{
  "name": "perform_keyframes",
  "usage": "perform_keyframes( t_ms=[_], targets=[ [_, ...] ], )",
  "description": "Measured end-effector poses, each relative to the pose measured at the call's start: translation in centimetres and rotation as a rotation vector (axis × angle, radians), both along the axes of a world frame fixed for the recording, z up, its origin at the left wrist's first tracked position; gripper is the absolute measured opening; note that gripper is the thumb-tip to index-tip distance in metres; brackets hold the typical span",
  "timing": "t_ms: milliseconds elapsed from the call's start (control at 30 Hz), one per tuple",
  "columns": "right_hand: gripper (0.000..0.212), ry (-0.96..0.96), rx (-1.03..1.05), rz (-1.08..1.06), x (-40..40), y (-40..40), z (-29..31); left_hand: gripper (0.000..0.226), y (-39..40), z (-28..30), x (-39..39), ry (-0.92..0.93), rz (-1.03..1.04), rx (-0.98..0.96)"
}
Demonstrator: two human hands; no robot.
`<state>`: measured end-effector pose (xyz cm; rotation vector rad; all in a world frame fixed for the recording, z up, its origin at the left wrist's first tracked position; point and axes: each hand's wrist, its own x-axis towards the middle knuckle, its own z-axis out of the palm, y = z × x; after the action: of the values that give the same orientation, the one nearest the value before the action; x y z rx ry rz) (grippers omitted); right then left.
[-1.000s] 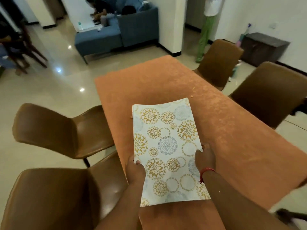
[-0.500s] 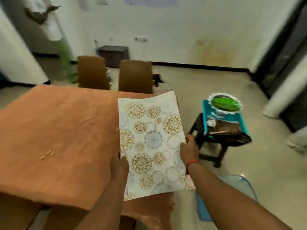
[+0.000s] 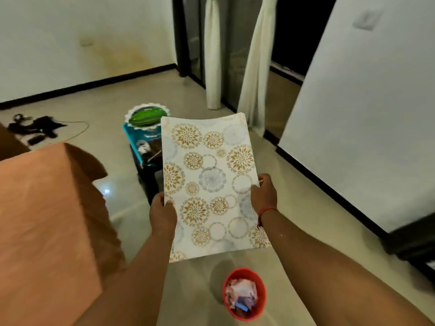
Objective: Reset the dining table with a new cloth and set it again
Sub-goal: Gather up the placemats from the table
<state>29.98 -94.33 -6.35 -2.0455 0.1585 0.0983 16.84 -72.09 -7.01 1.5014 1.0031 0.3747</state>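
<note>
Orange cloth (image 3: 47, 220) covers the table corner at your left. Your left hand (image 3: 162, 214) pinches the patterned placemat's (image 3: 211, 184) left edge and your right hand (image 3: 263, 196) grips its right edge, holding it in the air above the floor, well clear of the table. Below it sits a red bin (image 3: 244, 295); loosen either grip and the mat could sag, slip or drop into the rubbish.

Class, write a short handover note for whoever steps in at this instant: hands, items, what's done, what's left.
Left hand and right hand each grip a side edge of the patterned placemat, held flat in the air, off the table.
Orange tablecloth covers the table, at left.
Green dish sits on the teal tray on a stool ahead.
Left: put the placemat down; the table is not yet reset.
</note>
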Motion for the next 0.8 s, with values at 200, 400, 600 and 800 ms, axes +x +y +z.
perform_keyframes(
  t_ms=[200,400,600,800],
  targets=[
    [0.029,0.067,0.039,-0.059,2.5,-17.4,-0.5,0.021,-15.8,-0.6,5.8,0.054,-0.125,0.060],
    [0.028,0.099,0.053,-0.050,5.7,-30.2,0.5,0.022,-27.5,-0.9,12.1,0.095,-0.203,0.052],
    [0.031,0.114,0.077,-0.134,10.5,-36.9,0.8,0.028,-33.9,-2.0,18.9,0.081,-0.247,0.105],
    [0.032,0.118,0.053,-0.162,20.2,-38.9,-0.2,0.025,-36.4,-2.7,28.7,0.024,-0.265,0.061]
  ],
)
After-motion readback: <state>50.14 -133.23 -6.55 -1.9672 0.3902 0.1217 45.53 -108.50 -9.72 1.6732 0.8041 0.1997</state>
